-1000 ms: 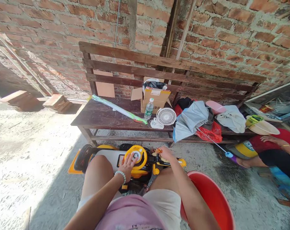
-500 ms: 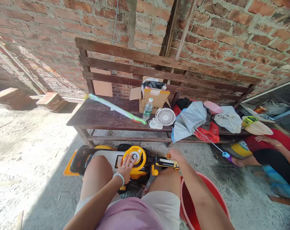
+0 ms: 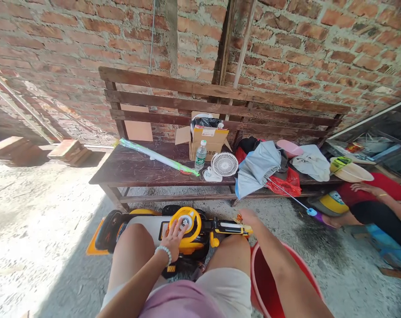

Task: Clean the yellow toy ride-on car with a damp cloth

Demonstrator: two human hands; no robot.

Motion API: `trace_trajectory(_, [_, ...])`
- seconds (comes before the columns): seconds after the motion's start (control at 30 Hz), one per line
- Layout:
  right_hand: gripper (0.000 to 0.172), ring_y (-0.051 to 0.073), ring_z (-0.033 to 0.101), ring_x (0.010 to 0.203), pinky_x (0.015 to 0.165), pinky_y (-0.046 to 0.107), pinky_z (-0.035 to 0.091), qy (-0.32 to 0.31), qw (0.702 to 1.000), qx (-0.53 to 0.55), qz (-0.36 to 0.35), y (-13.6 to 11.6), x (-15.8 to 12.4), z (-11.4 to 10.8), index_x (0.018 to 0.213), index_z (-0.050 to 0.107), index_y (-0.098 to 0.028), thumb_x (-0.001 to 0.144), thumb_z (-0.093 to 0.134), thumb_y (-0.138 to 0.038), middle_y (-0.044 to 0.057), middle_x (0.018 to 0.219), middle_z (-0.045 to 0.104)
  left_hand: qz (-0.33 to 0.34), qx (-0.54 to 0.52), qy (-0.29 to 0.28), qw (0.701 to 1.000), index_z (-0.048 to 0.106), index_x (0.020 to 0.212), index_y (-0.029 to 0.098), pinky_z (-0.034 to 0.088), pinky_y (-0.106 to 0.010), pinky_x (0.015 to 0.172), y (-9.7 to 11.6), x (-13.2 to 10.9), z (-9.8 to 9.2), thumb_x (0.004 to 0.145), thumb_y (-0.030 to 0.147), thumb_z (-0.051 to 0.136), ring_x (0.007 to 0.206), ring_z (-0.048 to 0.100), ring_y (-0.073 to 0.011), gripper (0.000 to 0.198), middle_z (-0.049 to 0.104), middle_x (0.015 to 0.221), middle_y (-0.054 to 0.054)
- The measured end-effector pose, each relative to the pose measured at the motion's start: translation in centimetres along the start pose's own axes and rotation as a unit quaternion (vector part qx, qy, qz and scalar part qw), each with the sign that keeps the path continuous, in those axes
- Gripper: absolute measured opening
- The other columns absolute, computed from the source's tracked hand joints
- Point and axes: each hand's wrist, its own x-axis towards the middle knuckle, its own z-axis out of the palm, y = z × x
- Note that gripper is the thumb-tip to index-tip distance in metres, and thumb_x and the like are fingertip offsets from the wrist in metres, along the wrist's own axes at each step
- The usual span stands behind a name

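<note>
A yellow and black ride-on toy digger (image 3: 187, 245) stands across in front of me, between my knees. My left hand (image 3: 174, 236), with a beaded bracelet at its wrist, lies with fingers spread on the yellow steering wheel (image 3: 197, 223). Beyond the far end of the toy's digging arm (image 3: 231, 227) is my right hand (image 3: 249, 217), its fingers bent together. A small orange-brown scrap (image 3: 239, 217) shows at those fingertips; its kind is unclear. Beneath my right forearm stands a red bucket (image 3: 254, 269).
Behind the toy runs a dark wooden bench (image 3: 137, 170) with a water bottle (image 3: 200, 155), white fan (image 3: 224, 164), cardboard box (image 3: 205, 143) and silver umbrella (image 3: 260, 165). At the right sits another person (image 3: 369, 198). Bricks (image 3: 68, 151) lie at left.
The view has tilted up a little, so the bench and toy appear lower. My left hand stays on the wheel; my right hand stays near the digging arm's end, with only a slight shift.
</note>
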Motion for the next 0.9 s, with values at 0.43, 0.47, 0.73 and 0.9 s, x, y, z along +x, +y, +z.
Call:
trace_trajectory(0.43, [0.029, 0.029, 0.075, 0.111, 0.085, 0.03, 0.053, -0.059, 0.996, 0.015, -0.059, -6.5, 2.5, -0.5, 0.115, 0.08, -0.024, 0.087, 0.077, -0.024, 0.011, 0.12, 0.081, 0.0, -0.004, -0.026, 1.0, 0.009, 0.176, 0.031, 0.013, -0.066, 0.135, 0.5, -0.5, -1.2, 0.082, 0.015, 0.06, 0.17, -0.007, -0.0369, 0.108, -0.013, 0.183, -0.004])
trace_trajectory(0.47, [0.028, 0.028, 0.076, 0.111, 0.084, 0.029, 0.052, -0.063, 0.995, 0.013, -0.073, -7.7, 2.7, -0.7, 0.115, 0.08, -0.024, 0.087, 0.077, -0.024, 0.01, 0.12, 0.081, 0.002, -0.013, -0.027, 1.0, 0.01, 0.176, 0.03, 0.012, -0.066, 0.135, 0.5, -0.5, -1.1, 0.081, 0.015, 0.06, 0.17, -0.007, -0.037, 0.109, -0.014, 0.183, -0.003])
trace_trajectory(0.73, [0.028, 0.032, 0.072, 0.126, 0.104, 0.037, 0.052, -0.105, 0.982, -0.051, -0.145, -18.1, 1.9, 1.6, 0.107, 0.084, -0.024, 0.082, 0.077, -0.014, 0.012, 0.125, 0.081, 0.012, -0.029, -0.031, 0.999, 0.008, 0.176, 0.03, 0.016, -0.066, 0.134, 0.3, -0.8, -1.5, 0.077, 0.005, 0.057, 0.17, -0.006, -0.0352, 0.114, -0.015, 0.182, -0.005])
trace_trajectory(0.9, [0.027, 0.032, 0.074, 0.123, 0.103, 0.039, 0.054, -0.129, 0.979, -0.07, -0.143, -18.9, 1.7, 2.5, 0.106, 0.084, -0.024, 0.081, 0.077, -0.016, 0.014, 0.12, 0.082, 0.022, -0.04, -0.025, 0.999, 0.007, 0.176, 0.031, 0.015, -0.066, 0.134, 0.3, -1.1, -2.0, 0.079, 0.008, 0.057, 0.17, -0.004, -0.0354, 0.111, -0.012, 0.181, -0.006])
